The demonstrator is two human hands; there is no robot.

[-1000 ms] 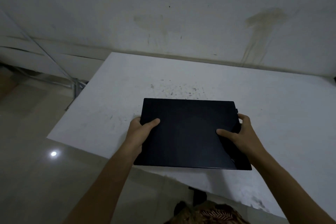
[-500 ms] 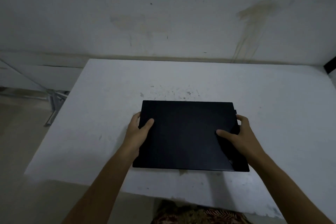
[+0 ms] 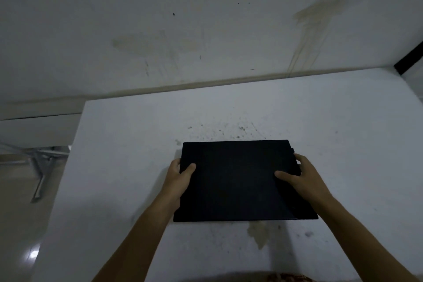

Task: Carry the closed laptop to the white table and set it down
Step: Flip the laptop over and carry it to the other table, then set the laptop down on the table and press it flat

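Observation:
The closed black laptop [image 3: 238, 178] lies flat over the middle of the white table [image 3: 119, 167], lid up. My left hand [image 3: 179, 176] grips its left edge, thumb on the lid. On the right edge sits my right hand [image 3: 299, 178], thumb on top and fingers wrapped around the side. Whether the laptop rests on the tabletop or hovers just above it I cannot tell.
The table's far edge runs along a stained white wall [image 3: 206, 30]. A yellowish stain [image 3: 258, 233] marks the tabletop near the laptop's front edge. Tiled floor and a metal frame [image 3: 41, 167] lie to the left. A dark bar [image 3: 409, 57] stands at the far right.
The laptop has moved forward over the table, away from its near edge, with both hands still on it. The table now fills more of the view.

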